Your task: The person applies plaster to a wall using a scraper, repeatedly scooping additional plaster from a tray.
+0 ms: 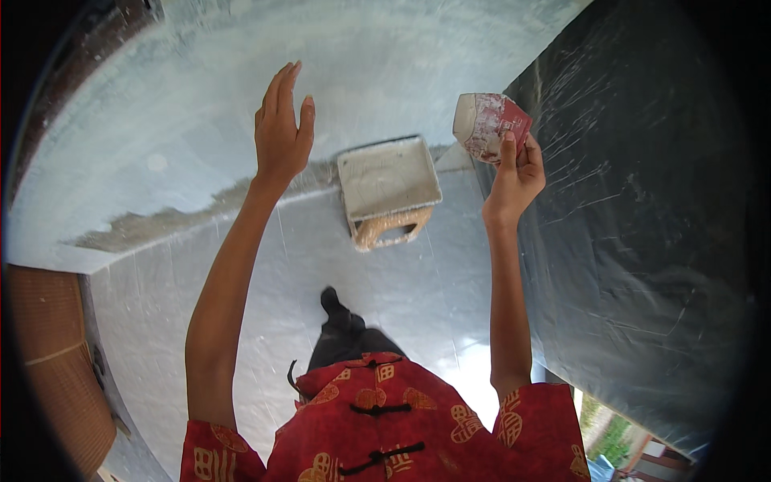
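My left hand [283, 132] is raised in front of the pale, patchy wall [205, 88], its fingers stretched out and nothing in it. Whether the fingertips touch the wall I cannot tell. Between thumb and fingers, my right hand [516, 189] grips a small red container [490, 127] smeared with white, with a pale end turned to the left. It is held near the corner where the wall meets a dark plastic sheet. Any contents are hidden. Below and between the hands is a shallow rectangular tray [391, 181], off-white and coated with residue.
The tray rests on a tan stool [397, 227]. Grey sheeting [297, 241] covers the floor. Dark plastic sheeting [618, 233] hangs along the right side. A brown woven panel [56, 345] stands at the left. Along the wall's foot runs a rough, brownish patch [152, 225].
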Tool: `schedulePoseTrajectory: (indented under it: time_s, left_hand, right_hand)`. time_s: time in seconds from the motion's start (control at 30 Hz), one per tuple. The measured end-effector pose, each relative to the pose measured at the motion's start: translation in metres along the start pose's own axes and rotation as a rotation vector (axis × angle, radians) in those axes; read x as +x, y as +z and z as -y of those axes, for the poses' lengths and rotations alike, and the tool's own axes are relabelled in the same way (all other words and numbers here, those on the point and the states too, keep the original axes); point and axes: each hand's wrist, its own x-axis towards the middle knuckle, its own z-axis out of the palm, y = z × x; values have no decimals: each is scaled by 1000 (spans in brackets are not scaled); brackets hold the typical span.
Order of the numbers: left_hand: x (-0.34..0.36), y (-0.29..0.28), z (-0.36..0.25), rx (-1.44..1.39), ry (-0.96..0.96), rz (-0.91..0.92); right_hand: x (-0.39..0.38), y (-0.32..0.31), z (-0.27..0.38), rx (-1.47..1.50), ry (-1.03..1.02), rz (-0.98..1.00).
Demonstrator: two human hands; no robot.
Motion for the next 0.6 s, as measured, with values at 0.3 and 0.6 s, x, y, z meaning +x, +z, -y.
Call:
schedulePoseTrajectory:
  time_s: [0.3,0.6]
  left_hand:
    - [-134,98,60,42,-333,259]
    - [-262,164,56,29,-752,440]
  right_hand:
    - [-20,-44,-130,-425,184,224]
    - [-51,-71,-287,-623,266,691]
